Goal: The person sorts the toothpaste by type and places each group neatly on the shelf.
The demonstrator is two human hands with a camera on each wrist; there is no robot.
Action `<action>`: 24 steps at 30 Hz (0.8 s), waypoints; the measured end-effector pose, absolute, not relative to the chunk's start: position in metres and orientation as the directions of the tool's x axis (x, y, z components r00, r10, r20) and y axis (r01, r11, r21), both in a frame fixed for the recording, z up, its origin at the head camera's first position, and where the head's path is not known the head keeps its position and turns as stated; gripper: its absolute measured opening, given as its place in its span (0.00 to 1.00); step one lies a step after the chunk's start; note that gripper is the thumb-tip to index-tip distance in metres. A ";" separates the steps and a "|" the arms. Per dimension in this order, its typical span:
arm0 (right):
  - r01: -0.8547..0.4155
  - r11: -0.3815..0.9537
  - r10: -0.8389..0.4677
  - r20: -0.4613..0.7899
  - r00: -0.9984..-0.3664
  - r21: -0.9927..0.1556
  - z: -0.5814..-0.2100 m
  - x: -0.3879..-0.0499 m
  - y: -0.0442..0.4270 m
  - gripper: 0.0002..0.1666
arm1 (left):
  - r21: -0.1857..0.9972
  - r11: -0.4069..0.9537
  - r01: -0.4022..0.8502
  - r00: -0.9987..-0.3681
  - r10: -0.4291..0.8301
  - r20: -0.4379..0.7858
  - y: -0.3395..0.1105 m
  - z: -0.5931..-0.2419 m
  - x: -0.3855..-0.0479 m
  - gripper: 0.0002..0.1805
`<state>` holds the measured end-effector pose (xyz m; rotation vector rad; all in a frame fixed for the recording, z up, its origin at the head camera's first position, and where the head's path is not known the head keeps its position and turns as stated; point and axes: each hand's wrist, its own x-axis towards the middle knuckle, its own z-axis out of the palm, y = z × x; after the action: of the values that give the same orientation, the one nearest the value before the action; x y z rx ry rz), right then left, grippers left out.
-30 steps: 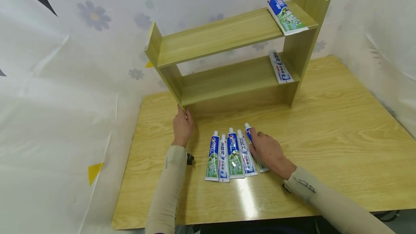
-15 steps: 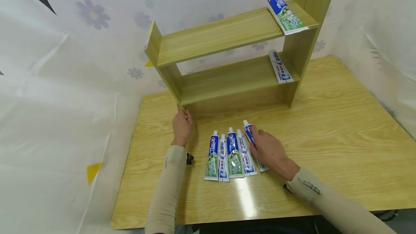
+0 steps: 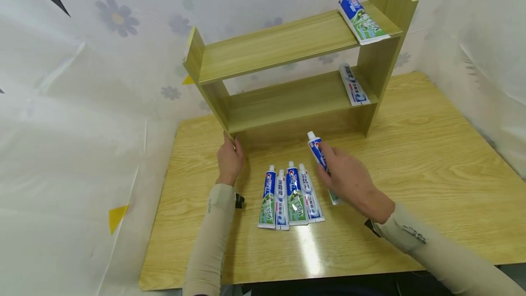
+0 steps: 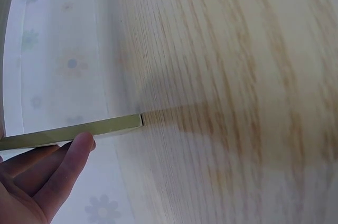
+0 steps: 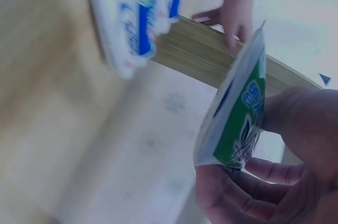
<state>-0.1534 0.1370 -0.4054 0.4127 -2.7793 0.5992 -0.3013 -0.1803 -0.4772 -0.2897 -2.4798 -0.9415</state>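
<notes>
Right grip (image 3: pixel 354 182), closed round a tube (image 3: pixel 316 150), held it above the desk (image 3: pixel 431 172), right of the row (image 3: pixel 297 198); left grip (image 3: pixel 230 159) pinched the rack's (image 3: pixel 287 99) left side. Light, even pressure seemed best, lest the tube squash.

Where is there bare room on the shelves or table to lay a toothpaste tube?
The upper shelf is free left of its Crest tube, the lower shelf left of its white tube, and the table right of the right hand. Crowded: the table's four-tube row, left of that hand.
</notes>
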 end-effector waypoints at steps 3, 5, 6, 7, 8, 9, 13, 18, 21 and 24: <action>-0.351 0.870 -0.218 0.369 -0.904 -0.346 -0.390 -0.153 0.140 0.23 | 0.573 0.721 0.390 -0.846 0.034 0.532 -0.186 -0.490 -0.314 0.21; -0.372 0.867 -0.221 0.412 -0.884 -0.333 -0.380 -0.154 0.142 0.24 | 0.571 0.709 0.414 -0.829 0.035 0.558 -0.191 -0.499 -0.322 0.21; -0.384 0.864 -0.224 0.435 -0.872 -0.325 -0.376 -0.155 0.142 0.24 | 0.571 0.707 0.418 -0.826 0.033 0.563 -0.191 -0.500 -0.322 0.22; -0.398 0.861 -0.227 0.461 -0.858 -0.317 -0.371 -0.155 0.143 0.24 | 0.568 0.709 0.417 -0.825 0.033 0.564 -0.191 -0.501 -0.322 0.22; -0.409 0.859 -0.229 0.486 -0.844 -0.306 -0.367 -0.156 0.144 0.23 | 0.565 0.713 0.415 -0.824 0.032 0.565 -0.191 -0.500 -0.322 0.22; -0.418 0.859 -0.229 0.508 -0.830 -0.295 -0.363 -0.157 0.144 0.23 | 0.565 0.715 0.411 -0.827 0.031 0.562 -0.191 -0.500 -0.321 0.22; -0.439 0.860 -0.231 0.567 -0.791 -0.262 -0.351 -0.160 0.146 0.24 | 0.554 0.751 0.360 -0.854 0.027 0.519 -0.181 -0.479 -0.303 0.21; -0.459 0.857 -0.246 0.595 -0.765 -0.236 -0.338 -0.163 0.147 0.24 | 0.544 0.778 0.314 -0.876 0.017 0.481 -0.179 -0.476 -0.301 0.21; -0.471 0.850 -0.244 0.614 -0.751 -0.238 -0.331 -0.164 0.147 0.24 | 0.549 0.775 0.314 -0.878 0.016 0.479 -0.180 -0.477 -0.301 0.22; -0.493 0.837 -0.240 0.650 -0.721 -0.237 -0.322 -0.167 0.147 0.25 | 0.550 0.771 0.320 -0.873 0.015 0.487 -0.180 -0.477 -0.302 0.22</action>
<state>-0.1670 0.1467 -0.3222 0.5334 -2.3877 0.5296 -0.3015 -0.1796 -0.4768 -0.2519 -2.5017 -0.8934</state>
